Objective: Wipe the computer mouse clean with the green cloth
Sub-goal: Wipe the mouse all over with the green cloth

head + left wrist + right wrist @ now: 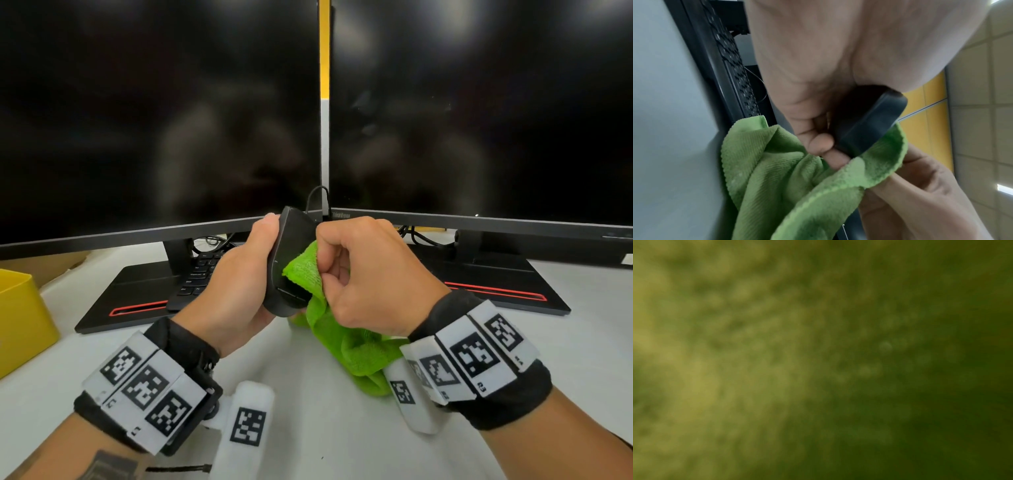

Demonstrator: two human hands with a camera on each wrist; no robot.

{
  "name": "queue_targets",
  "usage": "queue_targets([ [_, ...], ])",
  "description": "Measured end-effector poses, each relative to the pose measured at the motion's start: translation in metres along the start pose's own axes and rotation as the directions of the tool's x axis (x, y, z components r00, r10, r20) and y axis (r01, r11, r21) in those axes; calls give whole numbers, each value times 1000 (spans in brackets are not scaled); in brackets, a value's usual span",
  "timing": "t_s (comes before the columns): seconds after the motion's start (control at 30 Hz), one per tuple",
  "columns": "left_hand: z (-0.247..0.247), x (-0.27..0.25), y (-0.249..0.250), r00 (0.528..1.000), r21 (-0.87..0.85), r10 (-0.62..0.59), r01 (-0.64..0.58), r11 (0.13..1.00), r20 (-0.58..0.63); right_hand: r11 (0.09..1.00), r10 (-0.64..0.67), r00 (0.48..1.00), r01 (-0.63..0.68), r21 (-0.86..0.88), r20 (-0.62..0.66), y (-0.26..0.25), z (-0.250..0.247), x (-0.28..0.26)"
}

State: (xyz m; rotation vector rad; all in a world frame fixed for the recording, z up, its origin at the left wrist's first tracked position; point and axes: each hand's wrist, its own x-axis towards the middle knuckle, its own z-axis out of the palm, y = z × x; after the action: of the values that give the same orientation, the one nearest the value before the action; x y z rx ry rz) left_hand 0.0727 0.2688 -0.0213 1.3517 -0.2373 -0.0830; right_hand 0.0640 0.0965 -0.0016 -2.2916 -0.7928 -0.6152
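My left hand (246, 274) grips a black computer mouse (291, 253), lifted off the desk and turned on its side, its cable (317, 197) rising behind it. My right hand (356, 270) pinches a bunched green cloth (305, 270) against the mouse's face; the rest of the cloth (356, 353) hangs down to the desk. From the left wrist, the mouse (869, 123) sits between curled fingers (822, 142) with the cloth (777, 175) under it. Blurred green cloth (756, 369) fills the right wrist view.
Two dark monitors (154, 120) (479, 113) stand close behind the hands on black bases (507, 287). A black keyboard (195, 277) lies partly under the left monitor. A yellow box (20, 315) sits at the left on the white desk (308, 411).
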Motion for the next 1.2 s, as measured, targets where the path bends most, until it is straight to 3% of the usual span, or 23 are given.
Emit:
queue_targets([
  [0.13, -4, 2, -1, 1000, -32, -20, 20, 999, -3, 1000, 14, 1000, -14, 13, -11, 3, -5, 0],
  [0.27, -6, 3, 1, 999, -77, 13, -16, 997, -37, 955, 131, 982, -88, 283, -139, 16, -6, 3],
  [0.37, -2, 2, 3, 997, -94, 76, -77, 993, -11, 831, 279, 945, -148, 536, -171, 19, -8, 5],
  [0.5, 1, 2, 2, 991, -113, 133, -130, 985, 17, 608, 419, 907, -254, 752, -32, 15, -9, 7],
  [0.73, -2, 2, 2, 979, -195, 199, -188, 963, 39, 449, 494, 844, -454, 770, 210, 10, 2, 4],
  [1.07, 3, 2, -2, 949, -124, 304, -292, 948, 87, 297, 446, 840, -465, 834, 310, 5, 9, 2],
  [1.2, 6, -1, -3, 942, -154, 301, -279, 948, 145, 287, 432, 859, -420, 861, 275, 4, 13, 1],
])
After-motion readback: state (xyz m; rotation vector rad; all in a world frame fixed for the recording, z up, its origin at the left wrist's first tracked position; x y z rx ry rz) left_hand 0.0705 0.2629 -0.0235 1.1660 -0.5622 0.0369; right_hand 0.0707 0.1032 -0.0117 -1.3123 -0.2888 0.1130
